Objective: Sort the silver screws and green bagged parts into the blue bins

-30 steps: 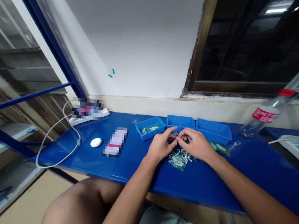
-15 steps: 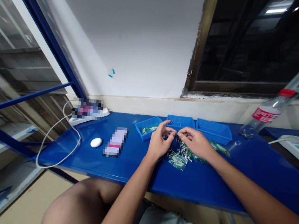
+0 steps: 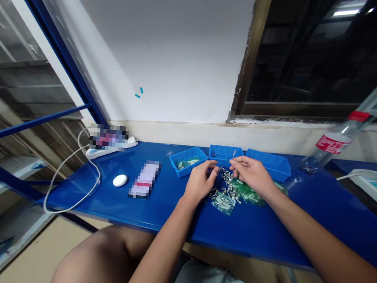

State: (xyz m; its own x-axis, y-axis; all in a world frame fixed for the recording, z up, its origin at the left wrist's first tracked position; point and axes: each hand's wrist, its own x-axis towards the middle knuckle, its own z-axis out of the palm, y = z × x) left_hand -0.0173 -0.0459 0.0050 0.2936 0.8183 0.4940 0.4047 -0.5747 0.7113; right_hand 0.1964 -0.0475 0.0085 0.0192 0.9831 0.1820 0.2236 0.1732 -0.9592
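Observation:
My right hand (image 3: 251, 173) pinches a small, thin metal screw (image 3: 234, 154) upright between thumb and fingertips, in front of the middle blue bin (image 3: 217, 149). Across from it, my left hand (image 3: 201, 179) is closed with curled fingers; something tiny at its fingertips is too small to name. Below and between both hands lies a loose pile of small metal screws (image 3: 227, 181). A small clear bag of parts (image 3: 224, 203) rests at the pile's near edge. Under my right hand, green-tinted plastic bags (image 3: 248, 194) of pieces are partly covered.
A left blue bin (image 3: 179, 172) holds bagged parts; a right blue bin (image 3: 269, 166) stands by the wall. A phone (image 3: 145, 179), a white oval object (image 3: 120, 180) and a power strip (image 3: 131, 142) with a cable lie left. A plastic bottle (image 3: 331, 144) stands right.
My hands, close together before, have moved apart. The right one has shifted slightly right, and an upright screw now shows in its fingers. The left fingers have curled lower.

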